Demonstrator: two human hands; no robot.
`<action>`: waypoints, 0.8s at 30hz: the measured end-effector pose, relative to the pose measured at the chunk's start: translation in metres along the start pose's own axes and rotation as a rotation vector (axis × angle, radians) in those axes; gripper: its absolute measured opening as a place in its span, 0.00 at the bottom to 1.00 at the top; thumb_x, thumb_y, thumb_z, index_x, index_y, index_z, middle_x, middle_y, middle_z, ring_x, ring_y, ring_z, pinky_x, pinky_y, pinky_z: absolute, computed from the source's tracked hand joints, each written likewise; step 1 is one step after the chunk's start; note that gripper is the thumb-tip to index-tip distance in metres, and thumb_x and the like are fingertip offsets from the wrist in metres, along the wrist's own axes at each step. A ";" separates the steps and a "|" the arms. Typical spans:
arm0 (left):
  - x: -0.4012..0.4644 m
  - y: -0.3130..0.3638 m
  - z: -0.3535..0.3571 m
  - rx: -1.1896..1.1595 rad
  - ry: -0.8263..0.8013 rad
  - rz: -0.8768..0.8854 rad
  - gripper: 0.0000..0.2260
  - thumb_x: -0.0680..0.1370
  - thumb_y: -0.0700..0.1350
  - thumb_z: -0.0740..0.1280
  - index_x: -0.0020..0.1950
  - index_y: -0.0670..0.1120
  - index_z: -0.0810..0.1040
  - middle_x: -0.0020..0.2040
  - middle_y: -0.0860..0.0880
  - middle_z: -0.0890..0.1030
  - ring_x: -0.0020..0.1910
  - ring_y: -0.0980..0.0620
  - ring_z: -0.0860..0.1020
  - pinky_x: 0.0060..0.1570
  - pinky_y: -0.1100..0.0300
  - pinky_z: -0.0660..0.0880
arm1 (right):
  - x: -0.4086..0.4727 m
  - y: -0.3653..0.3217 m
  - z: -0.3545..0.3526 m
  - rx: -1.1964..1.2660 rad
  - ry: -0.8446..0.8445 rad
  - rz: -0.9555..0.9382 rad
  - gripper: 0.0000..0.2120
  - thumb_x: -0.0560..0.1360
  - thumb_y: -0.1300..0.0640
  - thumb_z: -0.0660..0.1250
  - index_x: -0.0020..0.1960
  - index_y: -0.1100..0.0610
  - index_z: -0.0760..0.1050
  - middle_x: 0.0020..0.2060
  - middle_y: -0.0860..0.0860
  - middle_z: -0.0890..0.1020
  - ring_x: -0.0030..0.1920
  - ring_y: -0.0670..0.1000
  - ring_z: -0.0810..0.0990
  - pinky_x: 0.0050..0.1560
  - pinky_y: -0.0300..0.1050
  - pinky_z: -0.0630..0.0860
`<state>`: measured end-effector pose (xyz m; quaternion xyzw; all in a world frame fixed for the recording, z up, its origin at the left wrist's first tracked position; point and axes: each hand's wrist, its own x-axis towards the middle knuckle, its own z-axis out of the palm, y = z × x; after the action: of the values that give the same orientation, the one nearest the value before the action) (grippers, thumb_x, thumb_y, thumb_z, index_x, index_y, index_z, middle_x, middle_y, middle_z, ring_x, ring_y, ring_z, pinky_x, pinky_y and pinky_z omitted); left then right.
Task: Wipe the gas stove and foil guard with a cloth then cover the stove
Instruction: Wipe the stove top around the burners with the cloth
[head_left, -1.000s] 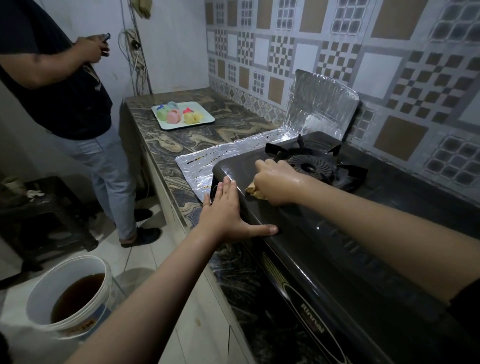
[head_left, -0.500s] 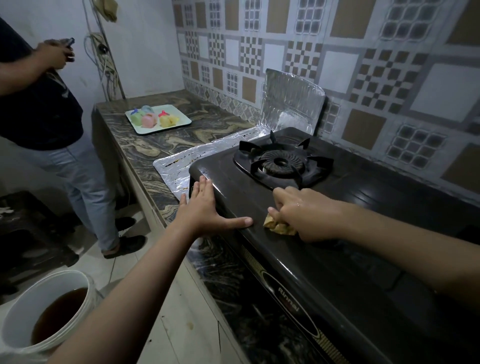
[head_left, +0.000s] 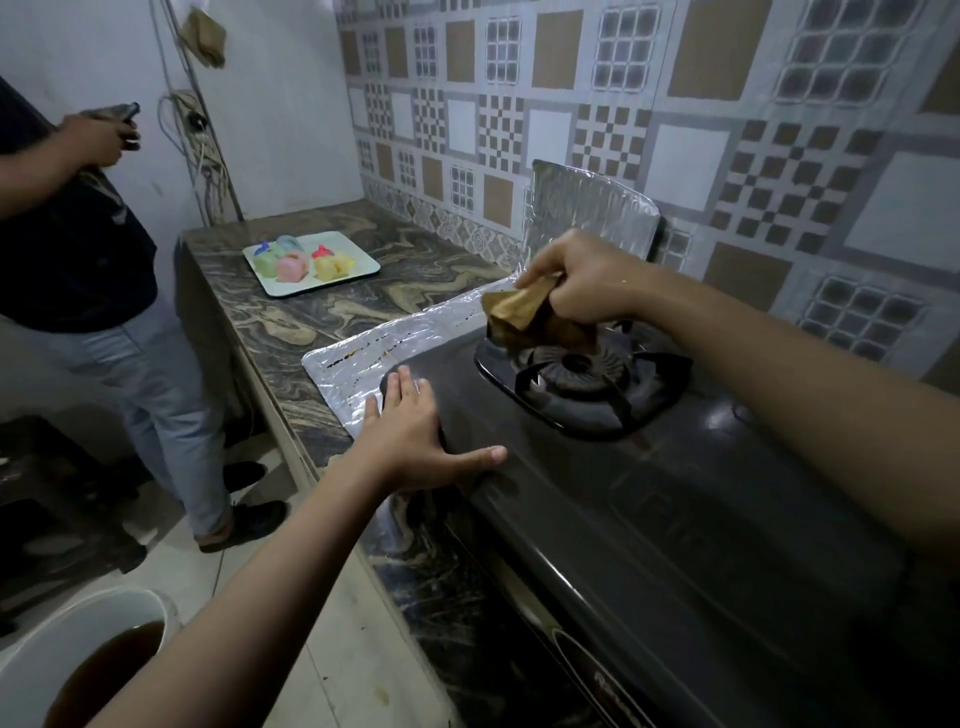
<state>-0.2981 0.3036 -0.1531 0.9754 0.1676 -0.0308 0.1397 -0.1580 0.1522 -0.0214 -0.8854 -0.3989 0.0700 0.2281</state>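
Note:
The black gas stove (head_left: 649, 509) stands on the marble counter, its burner grate (head_left: 582, 374) at the back left. A silver foil guard (head_left: 587, 213) stands upright against the tiled wall and runs flat along the stove's left side. My right hand (head_left: 587, 280) grips a crumpled brown cloth (head_left: 524, 312), lifted just above the left rim of the burner. My left hand (head_left: 415, 431) rests flat on the stove's front left corner, fingers straight and thumb spread along the front edge.
A white tray (head_left: 363, 273) with coloured items lies further left on the marble counter (head_left: 291, 322). Another person (head_left: 88, 249) stands at the counter's left end holding something small. A white bucket (head_left: 78, 654) of dark water sits on the floor at lower left.
My right hand has lifted the cloth off the stove's front surface and carried it back and left, above the burner. The left hand stays on the corner.

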 end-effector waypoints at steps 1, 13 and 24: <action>0.007 -0.002 -0.001 0.014 -0.001 0.014 0.64 0.56 0.80 0.53 0.78 0.39 0.41 0.77 0.38 0.37 0.77 0.43 0.36 0.73 0.47 0.37 | 0.014 -0.002 0.004 0.000 0.045 -0.036 0.23 0.71 0.71 0.59 0.59 0.53 0.80 0.52 0.51 0.78 0.45 0.52 0.77 0.37 0.42 0.74; 0.057 -0.020 0.007 0.071 0.063 0.143 0.63 0.61 0.82 0.53 0.77 0.36 0.43 0.78 0.37 0.40 0.77 0.41 0.38 0.76 0.46 0.41 | 0.141 0.020 0.086 -0.312 -0.275 -0.214 0.23 0.67 0.71 0.59 0.53 0.54 0.84 0.48 0.53 0.84 0.49 0.51 0.80 0.54 0.46 0.77; 0.097 -0.010 0.001 0.114 0.007 0.204 0.61 0.64 0.80 0.53 0.77 0.35 0.39 0.77 0.35 0.38 0.77 0.39 0.36 0.74 0.40 0.39 | 0.182 0.023 0.076 -0.342 -0.385 -0.001 0.23 0.69 0.70 0.58 0.55 0.53 0.83 0.42 0.50 0.84 0.37 0.46 0.74 0.35 0.38 0.71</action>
<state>-0.2103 0.3436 -0.1668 0.9939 0.0661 -0.0225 0.0859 -0.0436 0.3003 -0.0886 -0.8814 -0.4413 0.1688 -0.0051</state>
